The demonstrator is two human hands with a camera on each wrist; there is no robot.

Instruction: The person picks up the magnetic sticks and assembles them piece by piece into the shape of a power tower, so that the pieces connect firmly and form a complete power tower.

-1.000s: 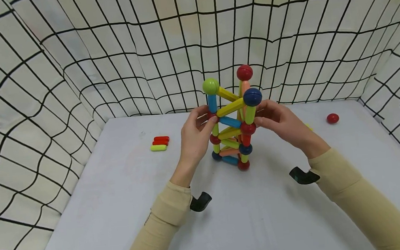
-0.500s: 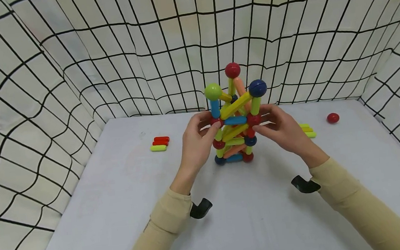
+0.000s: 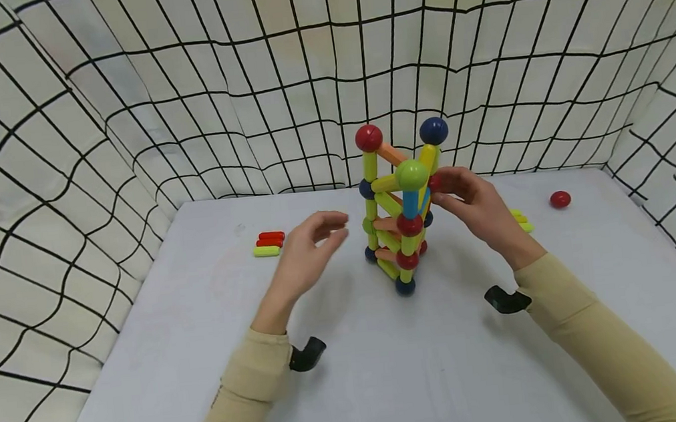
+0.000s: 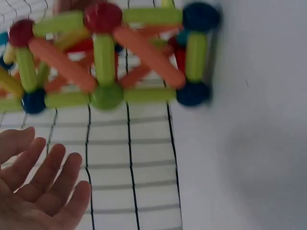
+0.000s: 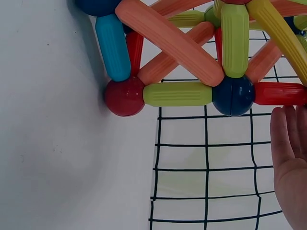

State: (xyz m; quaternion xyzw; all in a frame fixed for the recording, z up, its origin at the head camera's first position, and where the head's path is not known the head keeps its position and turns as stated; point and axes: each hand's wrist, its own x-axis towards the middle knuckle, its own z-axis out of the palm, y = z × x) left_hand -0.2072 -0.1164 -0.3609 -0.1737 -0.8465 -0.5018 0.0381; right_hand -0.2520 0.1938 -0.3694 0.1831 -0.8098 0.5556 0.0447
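Note:
A tower of building sticks and balls [image 3: 410, 225] stands upright mid-table, with green, yellow, orange, blue and red sticks between coloured balls. Its top carries a red ball [image 3: 369, 138], a dark blue ball [image 3: 433, 131] and a light green ball [image 3: 411, 175]. To the left, apart from the tower, my left hand [image 3: 301, 258] holds nothing; the left wrist view shows its fingers [image 4: 56, 155] loosely spread. My right hand [image 3: 485, 217] grips the tower's right side at a red ball partway up. In the right wrist view the fingers reach a red stick [image 5: 279, 94].
Two red sticks and a yellow-green one [image 3: 266, 251] lie on the left of the white table [image 3: 388, 367]. Several yellow-green sticks [image 3: 520, 219] lie behind the right wrist. A loose red ball [image 3: 560, 199] sits farther right. Black netting [image 3: 303, 83] surrounds the back and sides.
The tower has turned, bringing the light green ball to the front and the top red ball to the left. My left hand has let go and drawn back to the left.

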